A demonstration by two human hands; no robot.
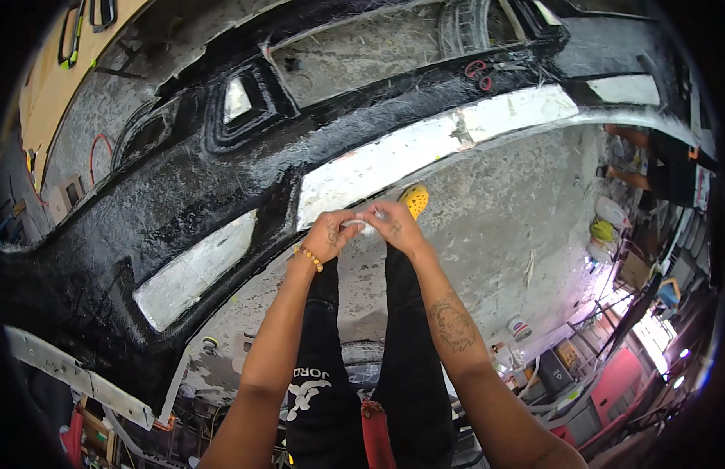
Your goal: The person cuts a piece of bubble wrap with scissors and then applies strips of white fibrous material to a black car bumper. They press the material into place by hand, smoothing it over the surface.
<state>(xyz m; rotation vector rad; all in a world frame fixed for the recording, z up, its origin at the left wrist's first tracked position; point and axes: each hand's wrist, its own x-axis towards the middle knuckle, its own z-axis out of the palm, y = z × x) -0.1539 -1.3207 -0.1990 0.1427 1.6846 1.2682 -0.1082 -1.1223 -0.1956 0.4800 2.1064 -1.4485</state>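
My left hand [331, 234] and my right hand [397, 228] meet in front of me at the near edge of a large black moulded panel. Fingers of both are closed in a pinch on a small white piece [361, 223], strip-like and partly hidden by the fingertips; its material is unclear. The right hand is slightly blurred. Just beyond them, a long white rectangular area [378, 160] runs along the black panel [198, 168], whose surface looks rough, with loose pale fibres. Red-handled scissors [479, 76] lie on the panel's far side, right of centre.
Grey, stained concrete floor [519, 195] lies right of my legs, with my yellow clog [415, 200] by the panel. Another person [651, 160] is at the far right. Bags [605, 230] and assorted clutter line the right side. A wooden board [69, 86] stands far left.
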